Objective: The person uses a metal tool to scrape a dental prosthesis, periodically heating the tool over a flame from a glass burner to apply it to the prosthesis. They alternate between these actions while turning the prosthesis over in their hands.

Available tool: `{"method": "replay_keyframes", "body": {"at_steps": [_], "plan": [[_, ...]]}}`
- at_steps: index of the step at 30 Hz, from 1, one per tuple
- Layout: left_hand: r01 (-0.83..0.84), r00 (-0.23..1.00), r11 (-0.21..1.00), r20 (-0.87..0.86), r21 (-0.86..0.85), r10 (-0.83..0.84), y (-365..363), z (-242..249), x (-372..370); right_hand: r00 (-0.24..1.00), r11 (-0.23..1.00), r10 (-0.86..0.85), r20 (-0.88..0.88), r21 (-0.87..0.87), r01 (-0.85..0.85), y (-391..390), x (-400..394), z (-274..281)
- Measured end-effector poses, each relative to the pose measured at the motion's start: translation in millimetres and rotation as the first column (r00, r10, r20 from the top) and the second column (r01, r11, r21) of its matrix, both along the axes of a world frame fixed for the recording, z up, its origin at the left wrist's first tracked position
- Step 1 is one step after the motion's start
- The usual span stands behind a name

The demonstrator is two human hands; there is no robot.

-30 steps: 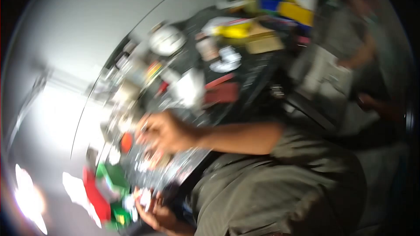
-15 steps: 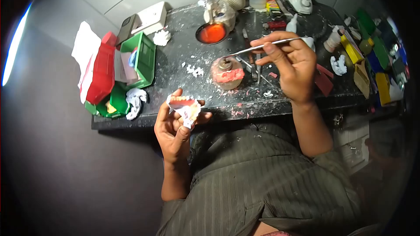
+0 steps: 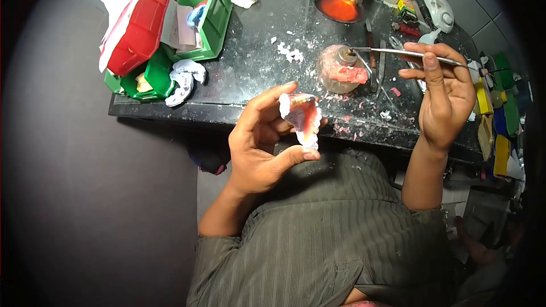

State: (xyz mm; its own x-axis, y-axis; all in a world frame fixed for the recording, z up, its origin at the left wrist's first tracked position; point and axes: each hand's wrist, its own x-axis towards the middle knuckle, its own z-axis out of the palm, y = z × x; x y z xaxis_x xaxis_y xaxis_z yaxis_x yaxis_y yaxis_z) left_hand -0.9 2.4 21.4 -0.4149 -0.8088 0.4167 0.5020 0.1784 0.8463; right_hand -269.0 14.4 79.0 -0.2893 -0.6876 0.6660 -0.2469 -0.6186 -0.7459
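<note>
My left hand [image 3: 264, 139] grips a white dental cast [image 3: 301, 119] with pink wax and a row of teeth, held between thumb and fingers in front of the bench edge. In my right hand [image 3: 441, 79] is a thin metal tool [image 3: 418, 54], pinched between thumb and fingers and pointing left. Its tip is at the metal neck of a round glass burner [image 3: 339, 82]; whether they touch, I cannot tell. A lump of pink wax [image 3: 348, 74] lies against the burner. No flame can be made out.
A dish of red wax [image 3: 339, 8] stands behind the burner. Slim tools [image 3: 381, 68] lie to its right. Green [image 3: 219, 23] and red bins [image 3: 136, 31] are at the left, beside white plaster pieces [image 3: 185, 81]. White and pink scraps litter the dark bench [image 3: 256, 40].
The view has shifted, so the bench sits higher and further right. My left hand has raised and turned the cast. The tool in my right hand still has its tip by the burner's neck.
</note>
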Motion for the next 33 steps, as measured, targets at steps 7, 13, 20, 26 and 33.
{"method": "replay_keyframes", "body": {"at_steps": [7,13,20,26,33], "plan": [[-0.043,0.999,0.998,0.015,-0.042,0.044,0.5,-2.4,1.0,0.996,0.995,0.081,-0.039,-0.054,-0.083,3.2,6.0,4.4],[-0.136,0.982,0.975,0.106,-0.174,0.156,0.2,-6.6,1.4,0.978,0.983,0.171,-0.119,-0.040,-0.177,16.4,11.5,12.3],[-0.161,0.967,0.930,0.137,-0.331,0.216,-1.8,-8.1,0.2,0.943,0.958,0.286,-0.170,0.015,-0.288,24.9,27.0,13.1],[-0.090,0.979,0.970,0.157,-0.224,0.127,-1.1,-4.0,4.3,0.946,0.957,0.291,-0.143,0.049,-0.287,23.0,39.5,7.7],[-0.113,0.990,0.993,0.083,0.040,0.110,5.0,1.6,0.8,0.937,0.945,0.325,-0.130,0.065,-0.319,21.9,39.0,7.8]]}}
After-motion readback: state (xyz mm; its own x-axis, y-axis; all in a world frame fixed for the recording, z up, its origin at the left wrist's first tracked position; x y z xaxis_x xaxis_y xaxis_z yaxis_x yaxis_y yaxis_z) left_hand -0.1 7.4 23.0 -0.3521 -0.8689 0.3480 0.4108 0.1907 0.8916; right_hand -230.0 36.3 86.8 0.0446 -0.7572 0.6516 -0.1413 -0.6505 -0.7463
